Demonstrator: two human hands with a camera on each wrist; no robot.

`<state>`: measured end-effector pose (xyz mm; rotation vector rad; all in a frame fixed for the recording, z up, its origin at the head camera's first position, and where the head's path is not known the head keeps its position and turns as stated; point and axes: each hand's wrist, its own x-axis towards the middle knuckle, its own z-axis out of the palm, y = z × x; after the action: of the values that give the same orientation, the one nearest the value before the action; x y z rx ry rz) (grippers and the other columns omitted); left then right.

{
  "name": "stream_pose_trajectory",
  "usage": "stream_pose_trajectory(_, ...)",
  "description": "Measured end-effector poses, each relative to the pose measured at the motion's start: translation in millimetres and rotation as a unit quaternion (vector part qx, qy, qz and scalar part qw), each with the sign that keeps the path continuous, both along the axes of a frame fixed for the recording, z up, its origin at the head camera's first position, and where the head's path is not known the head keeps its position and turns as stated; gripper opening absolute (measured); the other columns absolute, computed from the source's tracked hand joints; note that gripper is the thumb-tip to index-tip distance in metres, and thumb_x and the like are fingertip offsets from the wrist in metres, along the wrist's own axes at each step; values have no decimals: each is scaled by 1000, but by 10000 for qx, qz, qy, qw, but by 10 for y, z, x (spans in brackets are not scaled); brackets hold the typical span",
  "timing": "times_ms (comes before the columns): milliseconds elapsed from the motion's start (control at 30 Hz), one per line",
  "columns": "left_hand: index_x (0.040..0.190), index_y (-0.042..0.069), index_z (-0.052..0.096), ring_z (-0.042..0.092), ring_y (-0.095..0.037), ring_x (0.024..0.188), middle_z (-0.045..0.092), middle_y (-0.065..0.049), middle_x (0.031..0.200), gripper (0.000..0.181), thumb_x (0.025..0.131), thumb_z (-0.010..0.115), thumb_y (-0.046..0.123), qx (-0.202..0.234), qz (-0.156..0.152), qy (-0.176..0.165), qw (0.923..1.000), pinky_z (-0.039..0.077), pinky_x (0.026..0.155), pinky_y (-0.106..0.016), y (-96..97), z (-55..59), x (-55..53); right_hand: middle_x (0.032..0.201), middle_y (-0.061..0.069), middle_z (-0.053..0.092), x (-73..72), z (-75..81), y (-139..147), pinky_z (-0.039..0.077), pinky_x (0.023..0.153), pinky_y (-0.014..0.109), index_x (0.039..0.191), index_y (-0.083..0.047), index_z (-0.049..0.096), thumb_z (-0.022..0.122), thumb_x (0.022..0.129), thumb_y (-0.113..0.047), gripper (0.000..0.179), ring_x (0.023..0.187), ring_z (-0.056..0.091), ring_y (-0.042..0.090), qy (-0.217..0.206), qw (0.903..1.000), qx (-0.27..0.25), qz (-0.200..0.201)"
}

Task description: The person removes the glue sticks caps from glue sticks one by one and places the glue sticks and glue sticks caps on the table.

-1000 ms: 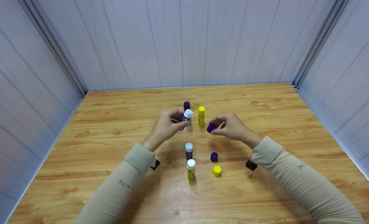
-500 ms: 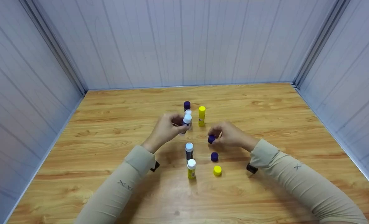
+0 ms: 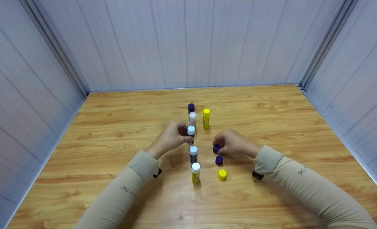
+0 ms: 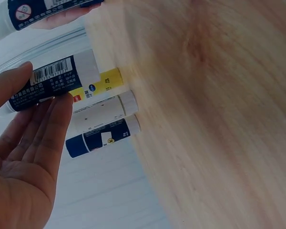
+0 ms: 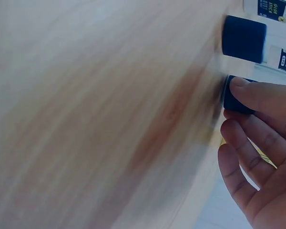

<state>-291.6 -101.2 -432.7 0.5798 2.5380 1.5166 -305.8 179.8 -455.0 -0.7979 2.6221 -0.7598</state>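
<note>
My left hand [image 3: 172, 140] holds an uncapped navy glue stick [image 3: 191, 131] upright, its white end up. In the left wrist view, thumb and fingers pinch this glue stick [image 4: 52, 81] around its barcoded label. To the right, my right hand [image 3: 234, 143] pinches a dark blue cap [image 3: 216, 149] low over the table. The right wrist view has the thumb on top of this cap [image 5: 236, 98], close to the wood. A second dark blue cap [image 3: 219, 160] and a yellow cap [image 3: 222, 174] stand nearer to me.
In front of the left hand's glue stick stand another uncapped navy glue stick [image 3: 193, 154] and a yellow one with a white top [image 3: 195, 173]. Behind are a white glue stick [image 3: 192, 118], a navy-capped one [image 3: 191, 108] and a yellow-capped one [image 3: 206, 119]. Panel walls enclose the wooden table [image 3: 271, 114].
The left hand has lowered its glue stick toward me and straightened it from a tilt. The right hand has brought its dark blue cap down and nearer, behind the other dark blue cap.
</note>
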Motion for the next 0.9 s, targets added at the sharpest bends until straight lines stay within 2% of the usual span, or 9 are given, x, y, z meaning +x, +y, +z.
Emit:
stream_pose_trajectory(133, 108, 1, 76, 76, -21, 96, 80, -12, 106, 17, 92, 82, -3, -48, -243, -12, 9997, 67, 89, -36, -8, -51, -5, 103, 9, 81, 3, -16, -1, 63, 90, 45, 113, -4, 80, 86, 89, -3, 25, 94, 73, 22, 1, 10000, 35, -28)
stream_pose_trajectory(333, 107, 2, 77, 77, -24, 101, 80, -11, 107, 15, 93, 84, 2, -414, -336, -155, 9985, 66, 92, -38, -13, -101, 7, 100, 8, 81, -2, -17, -1, 63, 88, 44, 108, -5, 80, 88, 86, -6, 23, 91, 73, 21, 162, 9998, 48, 135)
stream_pose_trajectory(500, 107, 3, 76, 77, -28, 107, 79, -11, 109, 14, 95, 82, 2, -527, -410, -194, 9976, 65, 95, -39, -17, -137, -12, 100, 8, 81, -1, -7, -11, 63, 88, 44, 108, -6, 80, 88, 87, -6, 23, 92, 73, 21, 163, 9998, 86, 112)
stream_pose_trajectory(700, 107, 5, 77, 76, -32, 111, 78, -9, 109, 15, 94, 81, -1, -606, -520, -283, 9964, 64, 99, -41, -33, -129, -22, 101, 8, 80, 2, 5, -15, 63, 89, 44, 110, -5, 80, 89, 88, -7, 24, 92, 73, 21, 42, 10000, 71, 7)
stream_pose_trajectory(900, 108, 6, 76, 75, -30, 111, 79, -7, 110, 16, 94, 81, -1, -699, -609, -314, 9952, 64, 99, -41, -34, -129, -30, 100, 8, 80, 6, 7, -13, 63, 88, 43, 109, -5, 79, 89, 88, -6, 23, 91, 72, 20, -58, 10000, 52, -28)
